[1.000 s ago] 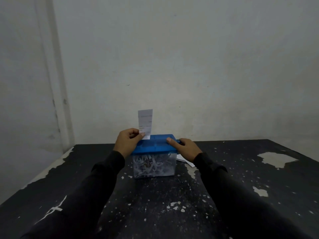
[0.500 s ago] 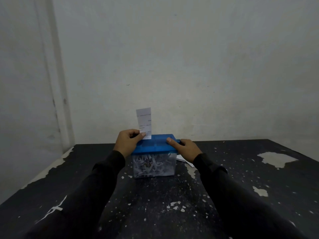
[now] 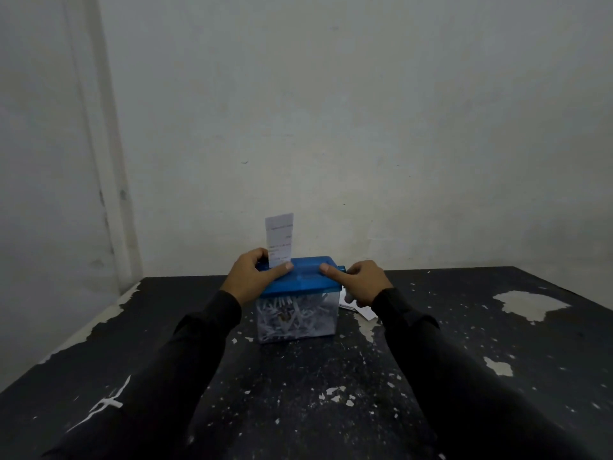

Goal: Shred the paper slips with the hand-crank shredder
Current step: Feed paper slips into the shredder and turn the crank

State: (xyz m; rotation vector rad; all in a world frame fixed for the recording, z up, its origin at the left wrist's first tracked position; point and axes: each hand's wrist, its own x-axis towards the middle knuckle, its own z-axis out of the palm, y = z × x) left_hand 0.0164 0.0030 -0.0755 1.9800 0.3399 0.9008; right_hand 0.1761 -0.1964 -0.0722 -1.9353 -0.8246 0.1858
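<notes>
Slip in the slot, crank hand set.

My left hand (image 3: 252, 277) pinches the foot of the paper slip (image 3: 279, 239) at the near-left of the blue lid (image 3: 305, 278), thumb lying across the lid; the slip stands upright in the slot, and against a second ago it sits a touch more to the left, with about the same length showing, so I judge it has not yet fed. My right hand (image 3: 360, 283) curls at the lid's right end, thumb on the lid, where the crank must be; the handle itself is hidden, so I cannot tell whether I grip it. The shredder's clear bin (image 3: 295, 318) is already packed with strips. More slips (image 3: 360, 310) lie just beside it on the scuffed black table (image 3: 464, 360).
</notes>
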